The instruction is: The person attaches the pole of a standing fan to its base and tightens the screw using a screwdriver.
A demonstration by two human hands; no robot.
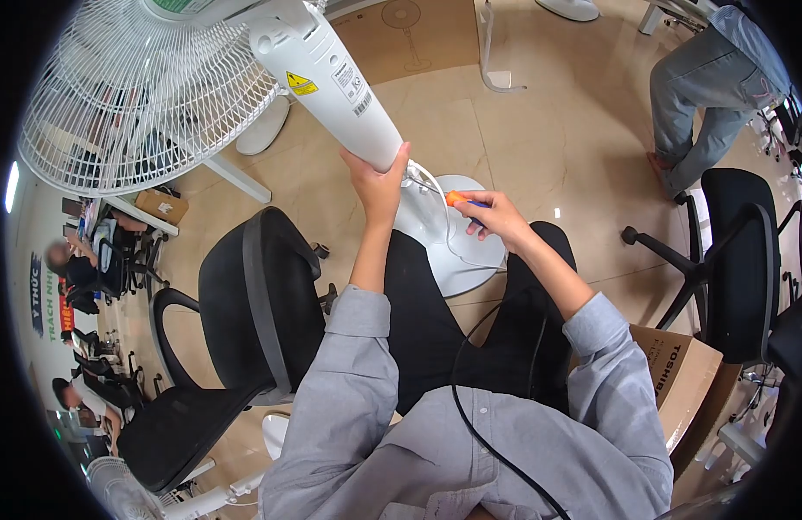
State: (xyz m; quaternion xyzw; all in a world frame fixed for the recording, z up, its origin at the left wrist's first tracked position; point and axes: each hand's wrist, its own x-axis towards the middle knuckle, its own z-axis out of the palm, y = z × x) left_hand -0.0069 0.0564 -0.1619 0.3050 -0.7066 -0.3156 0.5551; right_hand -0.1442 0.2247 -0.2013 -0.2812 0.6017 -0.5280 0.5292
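Note:
A white standing fan (pixel 336 95) leans across the upper middle of the view, its wire grille (pixel 149 104) at the upper left. My left hand (pixel 378 186) is wrapped round the lower end of the fan's white column housing. In my right hand (pixel 498 217) is a screwdriver (pixel 456 198) with an orange and blue handle, its shaft pointing at the underside of the housing. Whether the tip sits in a screw is too small to tell. A white cable (pixel 449 227) hangs from there past the round white base (pixel 457 270) between my legs.
Black office chairs stand to the left (pixel 254 303) and right (pixel 739 260). A Toshiba cardboard box (pixel 678 381) is beside my right leg; a larger carton (pixel 410 39) lies ahead. Another person (pixel 713 87) stands at the upper right. A black cord (pixel 457 373) runs down my front.

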